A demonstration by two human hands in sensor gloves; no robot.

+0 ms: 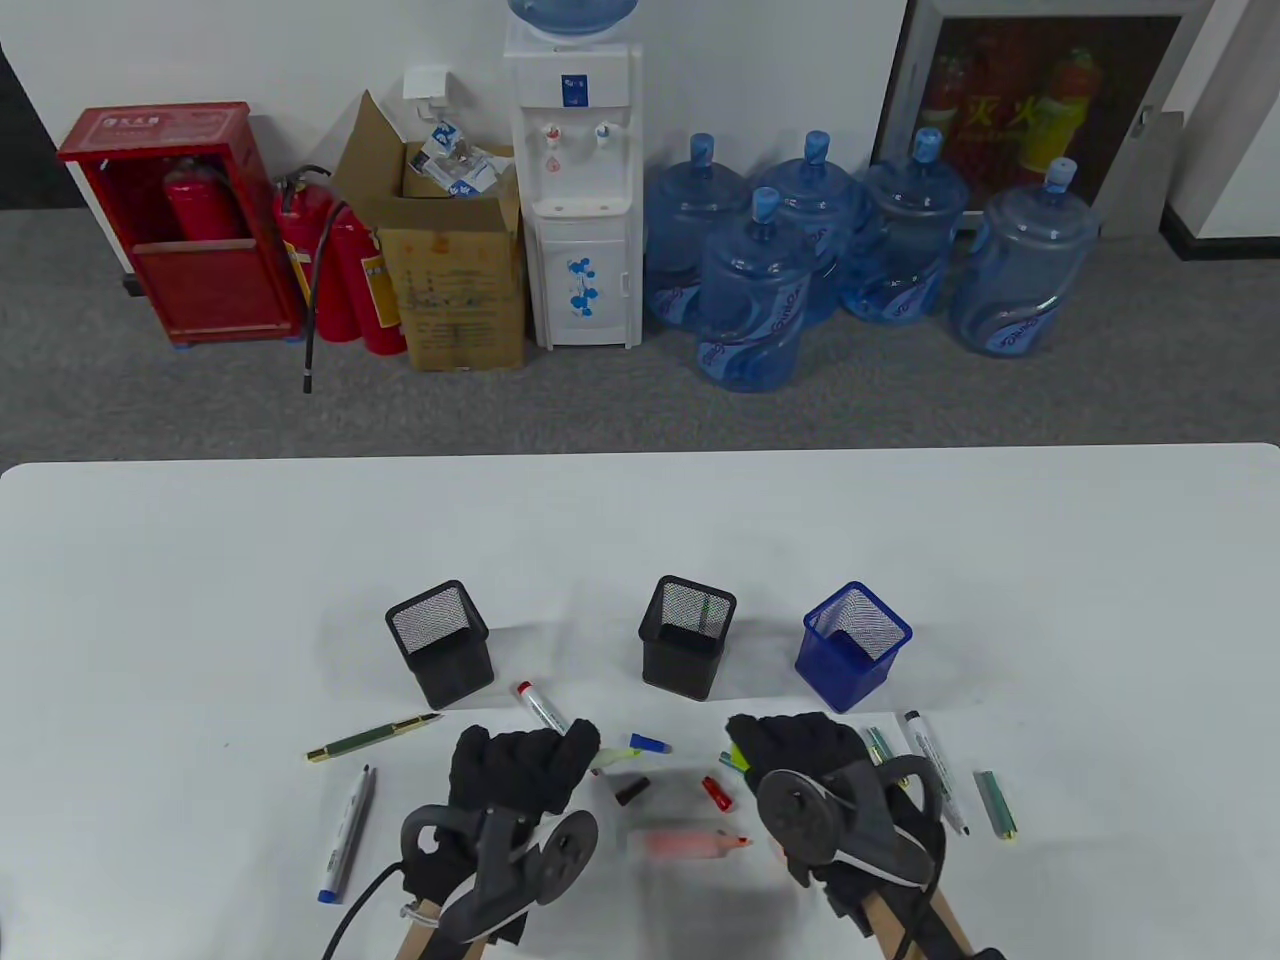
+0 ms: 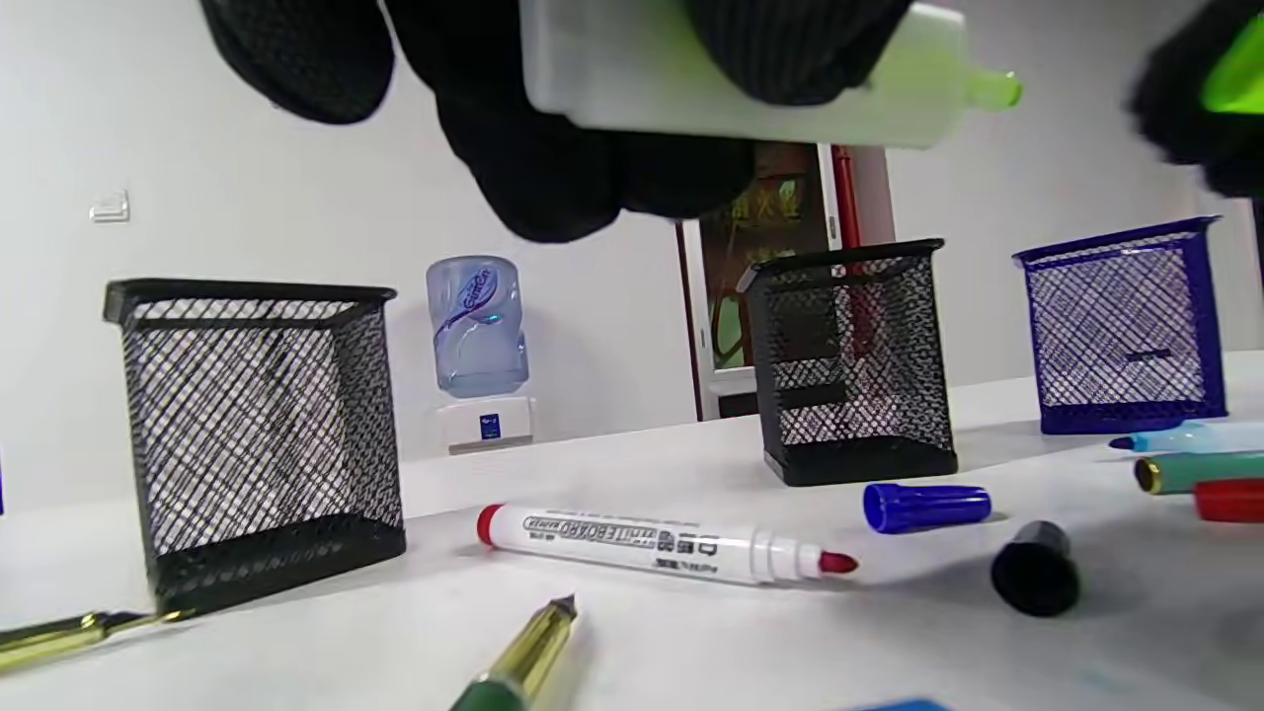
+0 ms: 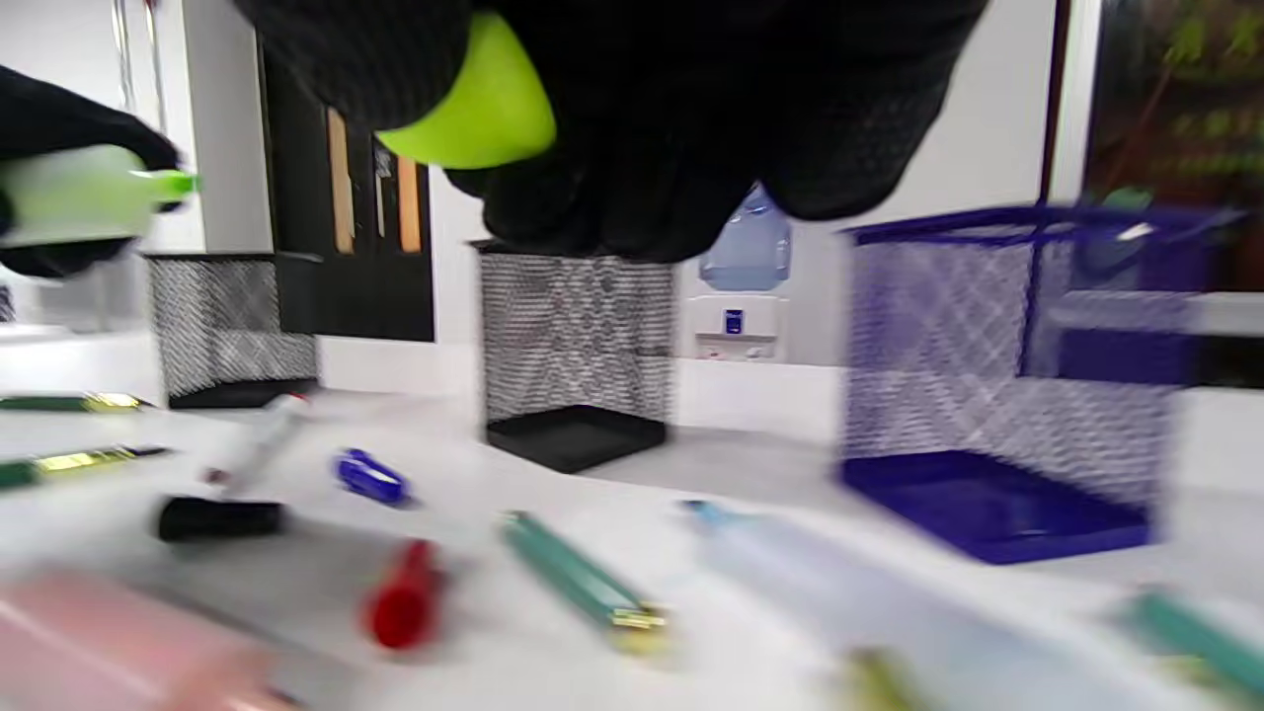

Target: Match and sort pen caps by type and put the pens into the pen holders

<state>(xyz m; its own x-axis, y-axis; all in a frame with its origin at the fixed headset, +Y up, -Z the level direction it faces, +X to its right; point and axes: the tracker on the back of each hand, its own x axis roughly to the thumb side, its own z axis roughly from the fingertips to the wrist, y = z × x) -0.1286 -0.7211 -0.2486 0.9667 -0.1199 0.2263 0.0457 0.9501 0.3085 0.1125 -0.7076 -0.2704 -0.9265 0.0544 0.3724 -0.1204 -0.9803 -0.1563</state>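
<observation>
My left hand (image 1: 560, 750) grips an uncapped green highlighter (image 2: 741, 99), its green tip (image 2: 992, 89) pointing right. My right hand (image 1: 750, 745) pinches a bright green cap (image 3: 474, 109) a short way from that tip, apart from it. Behind the hands stand a black mesh holder (image 1: 440, 645), a second black holder (image 1: 688, 635) and a blue holder (image 1: 853, 645). Between the hands lie a blue cap (image 1: 650, 742), a black cap (image 1: 630, 790), a red cap (image 1: 716, 793) and a pink highlighter (image 1: 690, 843).
An uncapped red marker (image 1: 540, 705), a green and gold pen (image 1: 375, 738) and a blue marker (image 1: 345, 835) lie to the left. A black marker (image 1: 935, 770) and green pens (image 1: 995, 805) lie to the right. The right wrist view is blurred.
</observation>
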